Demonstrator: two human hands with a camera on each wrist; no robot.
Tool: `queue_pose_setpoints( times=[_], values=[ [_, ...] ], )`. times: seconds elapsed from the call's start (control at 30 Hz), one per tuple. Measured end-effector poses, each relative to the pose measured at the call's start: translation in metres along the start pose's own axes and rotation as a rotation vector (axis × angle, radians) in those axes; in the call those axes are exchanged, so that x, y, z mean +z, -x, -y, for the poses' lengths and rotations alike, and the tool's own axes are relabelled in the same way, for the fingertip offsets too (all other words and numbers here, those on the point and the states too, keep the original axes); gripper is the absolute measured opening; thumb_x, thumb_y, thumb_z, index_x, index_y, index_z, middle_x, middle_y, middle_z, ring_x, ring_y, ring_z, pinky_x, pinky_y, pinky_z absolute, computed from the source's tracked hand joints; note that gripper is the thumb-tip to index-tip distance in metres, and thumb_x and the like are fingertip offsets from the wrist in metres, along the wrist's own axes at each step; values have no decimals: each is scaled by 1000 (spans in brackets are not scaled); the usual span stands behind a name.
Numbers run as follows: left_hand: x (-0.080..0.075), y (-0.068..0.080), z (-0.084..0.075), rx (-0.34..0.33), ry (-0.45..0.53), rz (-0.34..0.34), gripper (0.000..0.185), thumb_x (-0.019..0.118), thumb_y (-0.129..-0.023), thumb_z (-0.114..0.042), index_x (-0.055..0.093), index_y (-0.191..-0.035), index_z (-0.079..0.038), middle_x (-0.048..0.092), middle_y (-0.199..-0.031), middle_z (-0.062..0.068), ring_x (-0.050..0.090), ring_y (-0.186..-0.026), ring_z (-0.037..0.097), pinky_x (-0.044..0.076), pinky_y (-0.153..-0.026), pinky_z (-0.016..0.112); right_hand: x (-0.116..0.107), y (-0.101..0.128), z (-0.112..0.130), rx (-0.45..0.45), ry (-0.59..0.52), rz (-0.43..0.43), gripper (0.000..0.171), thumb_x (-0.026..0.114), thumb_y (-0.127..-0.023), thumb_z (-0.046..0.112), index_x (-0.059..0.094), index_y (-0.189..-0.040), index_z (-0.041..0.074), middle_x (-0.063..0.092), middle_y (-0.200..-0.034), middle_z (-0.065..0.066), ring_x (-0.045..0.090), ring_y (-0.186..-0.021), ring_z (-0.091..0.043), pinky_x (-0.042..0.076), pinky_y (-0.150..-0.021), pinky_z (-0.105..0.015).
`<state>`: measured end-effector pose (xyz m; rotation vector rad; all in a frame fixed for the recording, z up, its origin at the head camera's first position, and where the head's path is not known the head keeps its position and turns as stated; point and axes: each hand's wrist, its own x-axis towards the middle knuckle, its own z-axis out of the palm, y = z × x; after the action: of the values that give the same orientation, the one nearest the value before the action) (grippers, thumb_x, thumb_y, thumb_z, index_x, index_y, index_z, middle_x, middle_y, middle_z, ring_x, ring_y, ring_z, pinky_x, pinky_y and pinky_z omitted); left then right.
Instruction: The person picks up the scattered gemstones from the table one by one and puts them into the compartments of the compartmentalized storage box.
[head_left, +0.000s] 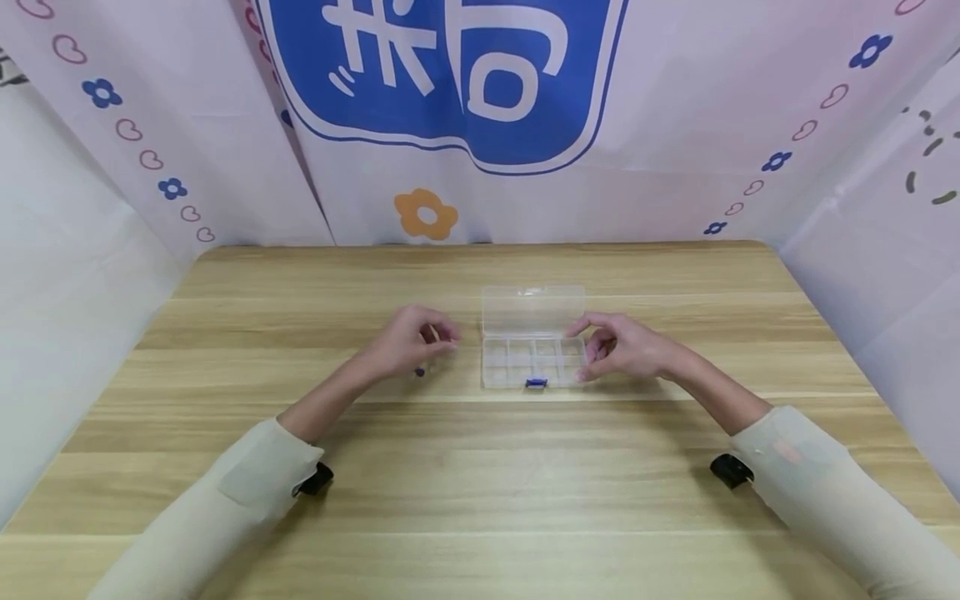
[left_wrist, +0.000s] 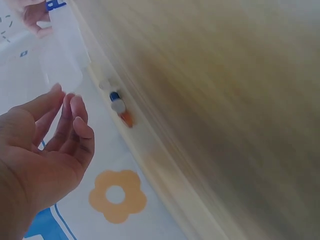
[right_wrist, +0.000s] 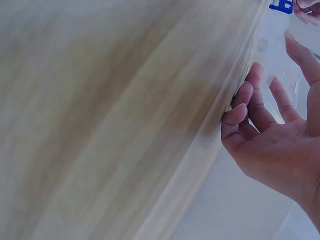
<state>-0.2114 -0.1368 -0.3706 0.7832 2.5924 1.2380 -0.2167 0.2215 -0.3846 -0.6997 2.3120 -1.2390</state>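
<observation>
left hand (head_left: 412, 340) fingertips are nearly pinched together (can't tell if they've got anything tbh) near a tiny blue bit (head_left: 420, 372), right hand (head_left: 626, 348) grips its end of the clear box (head_left: 497, 364)

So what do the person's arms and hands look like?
The left sleeve and right sleeve are pale cream and stop before the wrists. A small black piece pokes out by the left cuff. The left hand and right hand wear no gloves.
</observation>
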Motion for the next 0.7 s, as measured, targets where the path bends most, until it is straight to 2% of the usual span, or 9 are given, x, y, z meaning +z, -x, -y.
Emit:
queue_pose_setpoints(
  times=[0.3, 0.53, 0.7],
  values=[
    [-12, 13, 13, -49, -16, 17, 9, 73, -92, 5, 74, -100, 10, 71, -87, 17, 65, -70, 28, 51, -57, 22, 1, 0, 2, 3, 3, 0, 56, 84, -83, -1, 57, -131, -8, 64, -81, -8, 58, -77, -17, 50, -71, -24],
    [-24, 23, 21, -80, -68, 42, 7, 72, -93, 4, 75, -99, 7, 73, -84, 12, 63, -69, 22, 49, -58, 22, 1, 0, 1, 9, 5, -2, 56, 85, -83, 0, 57, -131, -7, 63, -81, -7, 57, -76, -17, 50, -71, -24],
    [-30, 29, 26, -81, -98, 59, 3, 73, -91, 8, 74, -93, 7, 74, -84, 14, 66, -70, 25, 51, -58, 22, 0, 1, 3, 11, 5, 0, 56, 84, -84, 0, 57, -132, -7, 63, -81, -8, 57, -76, -18, 50, -71, -24]
  ],
)
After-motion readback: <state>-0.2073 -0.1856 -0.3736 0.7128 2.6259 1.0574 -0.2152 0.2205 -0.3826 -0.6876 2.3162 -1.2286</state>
